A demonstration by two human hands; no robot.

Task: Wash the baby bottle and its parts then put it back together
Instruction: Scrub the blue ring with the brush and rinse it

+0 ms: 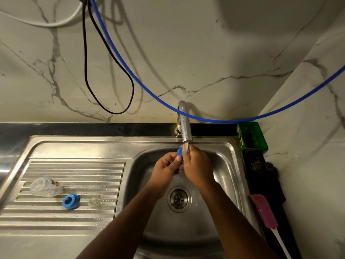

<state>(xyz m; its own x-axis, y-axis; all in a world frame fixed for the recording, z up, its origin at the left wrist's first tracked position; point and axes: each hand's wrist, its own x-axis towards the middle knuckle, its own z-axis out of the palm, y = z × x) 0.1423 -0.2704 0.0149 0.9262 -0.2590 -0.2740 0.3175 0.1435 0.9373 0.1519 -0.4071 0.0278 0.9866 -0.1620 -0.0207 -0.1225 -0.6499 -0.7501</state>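
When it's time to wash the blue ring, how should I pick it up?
The blue ring lies nearly flat on the ribbed drainboard, hole facing up, apart from the clear bottle and the teat. Come from above and pinch its rim, thumb outside and a finger in the hole; wet plastic may slip.

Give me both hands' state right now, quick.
Left hand: fingers closed on the blue bottle part under the tap.
Right hand: over the same part; grip cannot be told.

Steel sink drainboard (74, 219), ribbed. On it lie a clear bottle (45, 186), a blue ring (70, 201) and a clear teat (94, 202).
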